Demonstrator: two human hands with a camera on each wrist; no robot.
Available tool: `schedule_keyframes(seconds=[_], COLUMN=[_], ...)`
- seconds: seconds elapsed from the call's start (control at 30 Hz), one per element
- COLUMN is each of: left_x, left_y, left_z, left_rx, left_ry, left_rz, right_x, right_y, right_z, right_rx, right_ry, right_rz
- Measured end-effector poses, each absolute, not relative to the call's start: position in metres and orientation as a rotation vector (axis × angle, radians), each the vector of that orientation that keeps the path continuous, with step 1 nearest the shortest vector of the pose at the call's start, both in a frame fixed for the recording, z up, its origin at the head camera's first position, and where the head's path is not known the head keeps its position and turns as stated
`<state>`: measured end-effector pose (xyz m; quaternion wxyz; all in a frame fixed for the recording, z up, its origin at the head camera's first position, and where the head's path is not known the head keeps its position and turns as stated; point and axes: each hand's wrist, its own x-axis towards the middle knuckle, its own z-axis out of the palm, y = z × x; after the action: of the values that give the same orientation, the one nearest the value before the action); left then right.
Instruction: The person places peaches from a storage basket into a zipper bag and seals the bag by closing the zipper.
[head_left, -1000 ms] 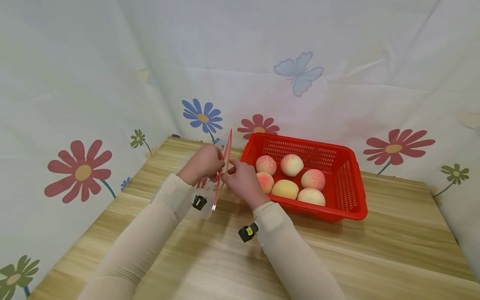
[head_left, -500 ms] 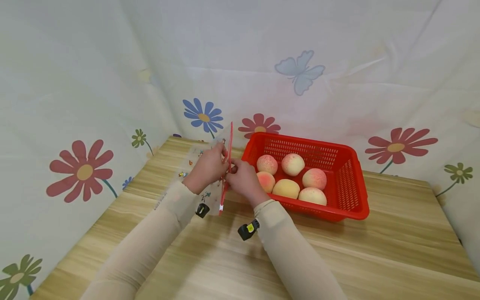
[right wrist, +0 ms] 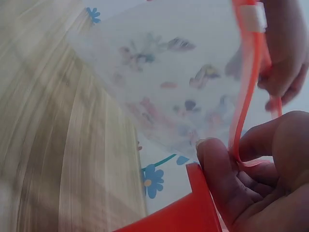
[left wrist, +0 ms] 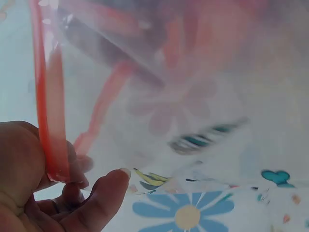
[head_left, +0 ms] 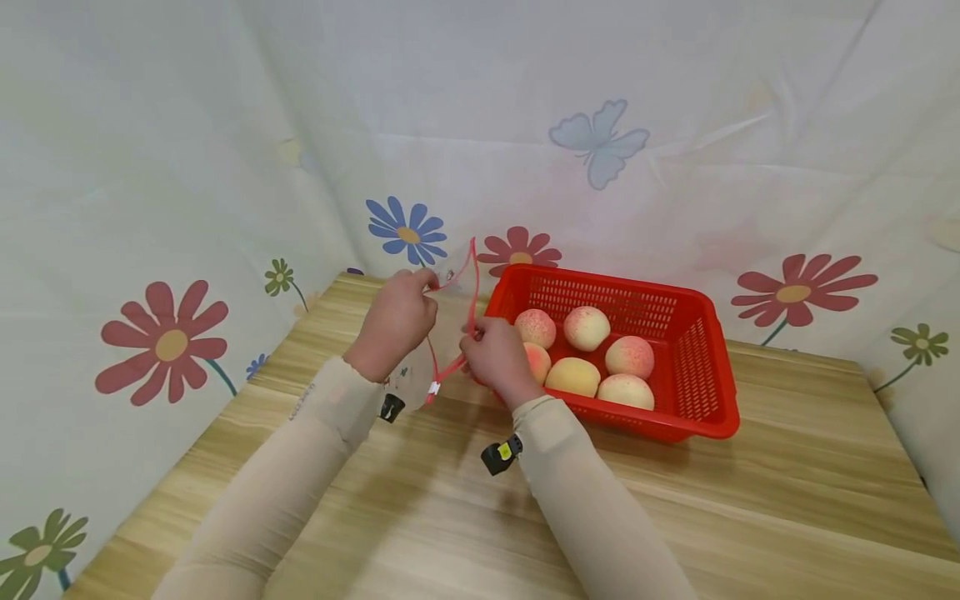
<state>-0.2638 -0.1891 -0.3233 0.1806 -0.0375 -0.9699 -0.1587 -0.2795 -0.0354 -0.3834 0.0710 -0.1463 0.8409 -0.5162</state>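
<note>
Pinching opposite bag (head_left: 420,379) lips, left hand (head_left: 393,321) and right hand (head_left: 495,358) spreading mouth beside peach basket (head_left: 705,367).

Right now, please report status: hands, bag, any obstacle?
Left hand and right hand each pinch one red rim of bag. Mouth pulled open. Basket beside, peaches inside. Nothing blocking.
</note>
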Motion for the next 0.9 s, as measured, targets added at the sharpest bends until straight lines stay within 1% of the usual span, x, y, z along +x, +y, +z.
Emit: schedule_keyframes(seconds=[0.27, 0.5, 0.7, 0.9], left_x=[-0.262, -0.255, -0.252, -0.258], left_y=[-0.213, -0.228, -0.239, -0.239], left_z=[-0.312, -0.304, -0.302, -0.306], left_rx=[-0.062, -0.030, -0.057, -0.114], left_ry=[-2.664, -2.564, -2.426, -2.410], left_rz=[-0.414, -0.394, -0.433, -0.521], right_x=[-0.281, -0.284, -0.287, -0.289], right_y=[-0.029, -0.024, -0.020, -0.022], right_z=[-0.382, -0.383, -0.382, -0.383], right_rx=[-0.386, -0.407, -0.398, -0.433], right_ry=[2.477, 2.641, 2.732, 2.771], right_rz=[-1.510, -1.364, -1.263, -1.222])
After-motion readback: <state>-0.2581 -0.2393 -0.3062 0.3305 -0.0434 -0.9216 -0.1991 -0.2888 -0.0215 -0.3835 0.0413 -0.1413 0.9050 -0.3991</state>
